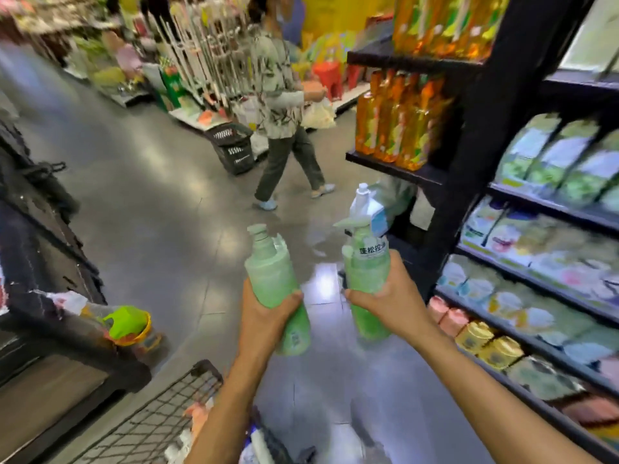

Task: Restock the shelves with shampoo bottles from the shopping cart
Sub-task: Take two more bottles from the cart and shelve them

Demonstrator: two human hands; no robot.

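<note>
Green plastic: left grip [264, 316] wraps one shampoo bottle [269, 276], right grip [392, 296] a second bottle [363, 274], both beside the shelves [482, 135]. Likely full, heavyish, slick; hold mid-body, never the pump.

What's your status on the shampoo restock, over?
Left hand grips one green shampoo bottle, right hand a second bottle. Neither on the shelf unit yet. Shopper and basket ahead in the aisle.

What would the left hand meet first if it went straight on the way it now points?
The way looks free: the left hand, gripping a green bottle, points along bare aisle floor. A walking person is farther on that line, though depth is unclear.
</note>
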